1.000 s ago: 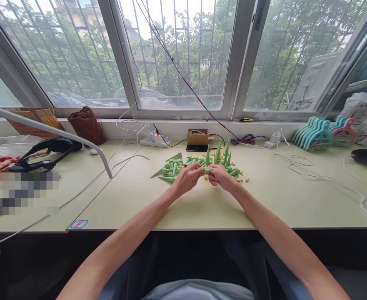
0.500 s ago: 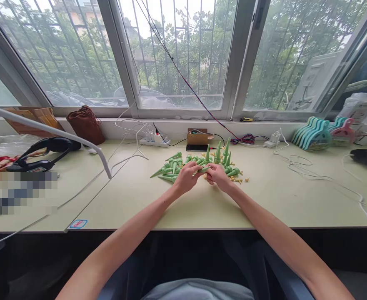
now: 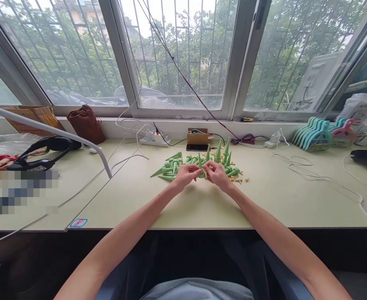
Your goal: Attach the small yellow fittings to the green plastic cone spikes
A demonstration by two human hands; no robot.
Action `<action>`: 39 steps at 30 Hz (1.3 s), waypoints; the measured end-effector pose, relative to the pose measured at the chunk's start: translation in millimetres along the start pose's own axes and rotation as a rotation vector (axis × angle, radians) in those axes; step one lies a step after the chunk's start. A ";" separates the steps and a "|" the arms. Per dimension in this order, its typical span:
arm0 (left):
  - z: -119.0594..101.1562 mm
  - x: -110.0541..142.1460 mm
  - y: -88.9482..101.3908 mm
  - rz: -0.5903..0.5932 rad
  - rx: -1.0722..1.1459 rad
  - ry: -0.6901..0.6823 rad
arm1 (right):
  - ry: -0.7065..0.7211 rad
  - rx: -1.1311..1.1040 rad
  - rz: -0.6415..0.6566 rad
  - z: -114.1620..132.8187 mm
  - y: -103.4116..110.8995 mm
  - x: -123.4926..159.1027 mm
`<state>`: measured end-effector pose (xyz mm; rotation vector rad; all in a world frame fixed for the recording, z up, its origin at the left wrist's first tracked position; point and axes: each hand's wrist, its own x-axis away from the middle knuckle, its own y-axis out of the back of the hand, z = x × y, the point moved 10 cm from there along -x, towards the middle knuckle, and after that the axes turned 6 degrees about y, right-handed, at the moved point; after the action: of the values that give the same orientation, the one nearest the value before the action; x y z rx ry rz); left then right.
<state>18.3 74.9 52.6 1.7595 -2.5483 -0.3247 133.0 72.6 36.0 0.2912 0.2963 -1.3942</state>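
A green plastic watering spike [image 3: 200,160] stands point-up between my hands, close over the table. My left hand [image 3: 186,175] has thumb and fingers closed on its lower part from the left. From the right, my right hand [image 3: 217,174] pinches at the same spike, its fingertips hiding part of the base; whether a small yellow piece is also in them I cannot tell. Behind and left of my hands lies a pile of similar green spikes [image 3: 174,165]. Several more stand upright behind my right hand, among them a tall spike [image 3: 218,153]. Small yellow pegs [image 3: 238,180] are scattered to the right.
A black phone [image 3: 197,147] lies before a small cardboard box [image 3: 198,136] by the window. A power strip [image 3: 155,141] and cables run along the back. Headphones [image 3: 46,152] rest at left, teal hangers [image 3: 313,134] at right. A white curved arm [image 3: 86,143] reaches in from the left.
The spike in my hands has turned from lying sideways to upright, point up. My left hand has shifted slightly lower, and my right hand has barely moved.
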 end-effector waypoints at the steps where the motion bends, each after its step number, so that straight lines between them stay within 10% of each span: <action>1: 2.5 0.1 -1.8 0.025 0.042 0.030 | 0.012 0.040 -0.001 1.9 0.7 0.3; 13: 19.9 -3.7 -19.0 0.252 0.396 0.176 | 0.234 0.372 -0.016 35.5 1.1 7.1; 33: -21.7 4.5 1.5 -0.108 -0.241 -0.393 | 0.156 0.307 -0.051 28.0 5.3 4.1; 39: -8.1 -2.1 -0.4 -0.102 -0.176 -0.295 | 0.140 0.324 -0.078 22.8 7.0 1.9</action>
<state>20.6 75.4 60.6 1.9006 -2.5184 -0.8445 141.0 63.5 56.6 0.6521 0.1965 -1.5015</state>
